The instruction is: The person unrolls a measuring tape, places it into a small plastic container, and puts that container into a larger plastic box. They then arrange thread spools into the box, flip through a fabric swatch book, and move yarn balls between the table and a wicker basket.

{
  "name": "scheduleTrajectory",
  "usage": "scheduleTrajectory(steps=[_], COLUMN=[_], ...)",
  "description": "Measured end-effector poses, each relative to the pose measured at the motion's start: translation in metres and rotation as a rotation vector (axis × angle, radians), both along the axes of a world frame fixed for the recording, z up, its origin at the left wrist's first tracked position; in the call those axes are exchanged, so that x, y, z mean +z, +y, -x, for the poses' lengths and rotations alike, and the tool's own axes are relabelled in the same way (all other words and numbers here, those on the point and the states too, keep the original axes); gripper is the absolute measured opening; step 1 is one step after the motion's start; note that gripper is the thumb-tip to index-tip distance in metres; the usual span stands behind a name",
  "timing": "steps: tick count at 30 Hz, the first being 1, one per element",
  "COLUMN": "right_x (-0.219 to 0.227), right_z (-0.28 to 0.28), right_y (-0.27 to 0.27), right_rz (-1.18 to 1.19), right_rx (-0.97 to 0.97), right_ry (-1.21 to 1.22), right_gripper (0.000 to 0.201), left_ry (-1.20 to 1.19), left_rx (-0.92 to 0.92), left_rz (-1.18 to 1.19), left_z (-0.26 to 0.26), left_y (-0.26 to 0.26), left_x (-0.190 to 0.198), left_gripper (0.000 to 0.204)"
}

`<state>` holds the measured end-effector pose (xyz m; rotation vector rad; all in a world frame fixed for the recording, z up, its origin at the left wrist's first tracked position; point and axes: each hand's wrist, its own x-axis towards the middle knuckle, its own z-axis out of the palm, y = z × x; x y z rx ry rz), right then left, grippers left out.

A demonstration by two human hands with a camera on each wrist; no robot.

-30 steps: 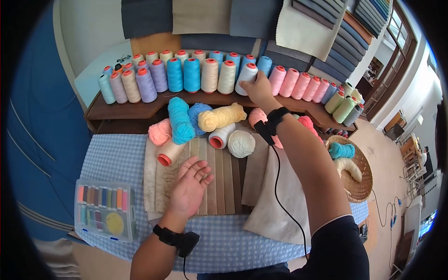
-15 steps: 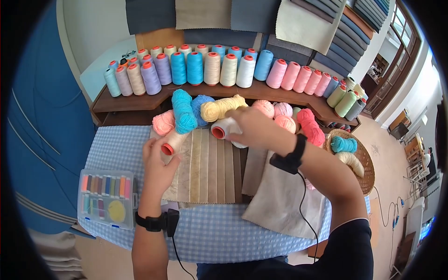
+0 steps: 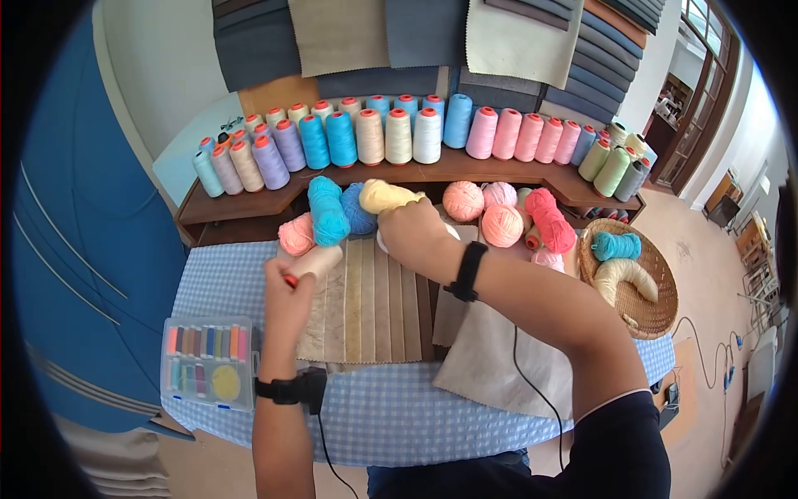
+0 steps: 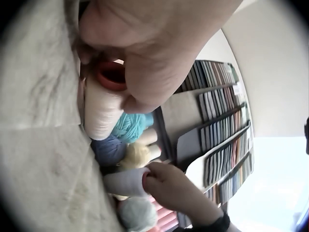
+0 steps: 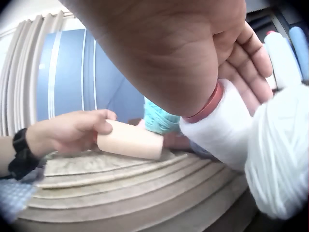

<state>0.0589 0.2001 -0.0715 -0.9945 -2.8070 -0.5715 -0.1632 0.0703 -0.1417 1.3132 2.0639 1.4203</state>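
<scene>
My left hand [image 3: 288, 303] grips a pale peach thread cone [image 3: 319, 261] round its red-rimmed end. In the left wrist view the thumb and fingers close about that red rim [image 4: 112, 76], and the cone lies on its side over the fabric. My right hand [image 3: 420, 237] holds a white thread cone [image 5: 223, 126] by its red end; in the head view the hand covers most of it. Right beside that cone is a ball of white yarn [image 5: 281, 154]. Turquoise yarn [image 3: 329, 214], blue yarn [image 3: 358, 209] and yellow yarn [image 3: 384, 195] lie just behind the two cones.
Upright thread cones [image 3: 341, 138] line the curved wooden shelf [image 3: 453, 169]. Fabric swatches [image 3: 374, 324] cover the checkered cloth [image 3: 382, 416]. A clear box of small spools [image 3: 208, 363] sits at left, a wicker basket [image 3: 661, 291] with yarn at right. Pink yarn balls [image 3: 502, 224] lie right of centre.
My right hand has come down from a white cone on the shelf to the white cone lying among the yarn. My left hand has moved forward and taken hold of the peach cone.
</scene>
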Motion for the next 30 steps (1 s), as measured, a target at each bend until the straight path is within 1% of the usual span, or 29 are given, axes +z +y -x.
scheduleTrajectory(steps=[1, 2, 3, 4, 5, 6, 7, 8, 9, 10, 11, 12, 13, 14, 15, 16, 17, 19, 20, 21, 22, 23, 24, 25, 26, 27, 28, 30], right_x=[0.009, 0.017, 0.017, 0.015, 0.012, 0.009, 0.006, 0.007, 0.015, 0.028, 0.038, 0.042, 0.047, 0.054, 0.058, 0.054, 0.053, 0.053, 0.037, 0.041, 0.048, 0.055, 0.03, 0.028, 0.029, 0.029, 0.024, 0.013], right_z=[-0.006, -0.012, -0.02, -0.03, -0.039, -0.045, -0.051, -0.057, -0.061, -0.064, -0.066, -0.068, -0.07, -0.071, -0.072, -0.072, -0.078, -0.088, -0.09, -0.096, -0.103, -0.113, -0.113, -0.116, -0.116, -0.114, -0.11, -0.099], right_y=[-0.01, -0.024, -0.033, -0.04, -0.048, -0.054, -0.06, -0.064, -0.063, -0.061, -0.058, -0.056, -0.055, -0.055, -0.054, -0.051, -0.046, -0.03, -0.007, 0.007, 0.023, 0.038, 0.079, 0.096, 0.108, 0.117, 0.125, 0.136], right_rz=[-0.013, 0.11, 0.111, 0.197, 0.284, 0.285, 0.438, 0.59, 0.586, 0.77, 0.953, 1.077, 1.073, 1.196, 1.307, 1.322, 1.318, 1.254, 1.125, 1.08, 0.857, 0.824, 0.603, 0.509, 0.488, 0.468, 0.474, 0.301], right_rx=[0.083, 0.065, 0.062, 0.19, 0.318, 0.312, 0.351, 0.388, 0.38, 0.417, 0.452, 0.426, 0.421, 0.331, 0.233, 0.302, 0.296, 0.191, 0.223, 0.193, 0.159, 0.015, -0.041, -0.129, -0.21, -0.289, -0.29, -0.357], right_ry=[0.065, 0.147, 0.151, 0.168, 0.184, 0.189, 0.094, 0.001, 0.008, 0.022, 0.036, 0.272, 0.279, 0.528, 0.783, 0.928, 0.936, 0.988, 1.098, 1.158, 1.125, 1.112, 1.108, 1.068, 1.058, 1.042, 1.04, 0.997], right_gripper=[0.016, 0.014, 0.014, 0.018, 0.022, 0.022, 0.029, 0.036, 0.036, 0.044, 0.052, 0.06, 0.06, 0.062, 0.063, 0.06, 0.06, 0.055, 0.048, 0.043, 0.039, 0.039, 0.039, 0.045, 0.046, 0.048, 0.048, 0.053], left_ry=[0.004, -0.228, -0.459, -0.454, -0.746, -1.034, -1.031, -1.056, -1.081, -1.079, -1.005, -0.931, -0.929, -0.8, -0.67, -0.616, -0.616, -0.487, -0.487, -0.228, 0.031, 0.291, 0.298, 0.353, 0.403, 0.402, 0.389, 0.371], left_rx=[-0.004, 0.014, 0.034, 0.03, -0.193, -0.422, -0.429, -0.478, -0.529, -0.539, -0.572, -0.604, -0.612, -0.615, -0.617, -0.667, -0.676, -0.68, -0.682, -0.602, -0.515, -0.424, -0.425, -0.397, -0.366, -0.365, -0.373, -0.377], left_rz=[0.005, -0.057, -0.123, -0.122, -0.268, -0.412, -0.405, -0.413, -0.423, -0.42, -0.407, -0.396, -0.393, -0.4, -0.406, -0.338, -0.334, -0.319, -0.319, -0.202, -0.084, 0.034, 0.037, 0.114, 0.191, 0.197, 0.231, 0.272], left_z=[0.008, 0.019, 0.023, 0.019, 0.014, 0.007, -0.005, -0.022, -0.039, -0.052, -0.065, -0.076, -0.087, -0.096, -0.107, -0.115, -0.125, -0.139, -0.139, -0.134, -0.127, -0.123, -0.12, -0.117, -0.116, -0.116, -0.116, -0.117], left_y=[-0.007, -0.014, -0.019, -0.024, -0.032, -0.038, -0.04, -0.041, -0.039, -0.035, -0.031, -0.026, -0.018, -0.006, 0.002, 0.006, 0.011, 0.018, 0.018, 0.014, 0.009, 0.005, 0.001, -0.004, -0.007, -0.009, -0.01, -0.011], left_x=[-0.001, 0.0, 0.003, 0.01, 0.019, 0.03, 0.042, 0.055, 0.066, 0.073, 0.079, 0.083, 0.078, 0.068, 0.066, 0.069, 0.07, 0.071, 0.071, 0.069, 0.066, 0.064, 0.059, 0.053, 0.047, 0.04, 0.033, 0.029], left_gripper=[0.035, 0.033, 0.034, 0.034, 0.038, 0.042, 0.042, 0.04, 0.038, 0.038, 0.035, 0.034, 0.034, 0.037, 0.042, 0.044, 0.044, 0.042, 0.042, 0.048, 0.054, 0.061, 0.061, 0.061, 0.061, 0.061, 0.061, 0.061])
